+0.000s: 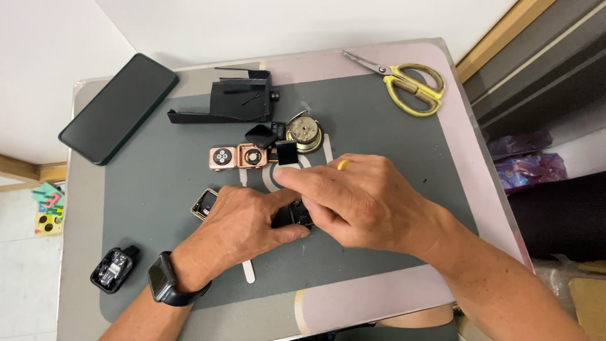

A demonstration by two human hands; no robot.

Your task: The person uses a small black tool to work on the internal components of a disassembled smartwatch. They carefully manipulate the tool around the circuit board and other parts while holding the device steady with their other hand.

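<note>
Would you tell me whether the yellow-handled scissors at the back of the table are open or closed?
Closed: the scissors lie flat with their blades together in one point and the two handle loops side by side.

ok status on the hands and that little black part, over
Left hand and right hand both pinching the small black part over the grey mat. Gold watch case half hidden under left hand. Parts cluster beyond, nothing in the way.

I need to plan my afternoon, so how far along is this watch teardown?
Done: two rose-gold watch cases lie face down, a loose black screen beside them. In hand: left hand and right hand grip a small black part together. Left: an opened black case sits apart, untouched.
</note>
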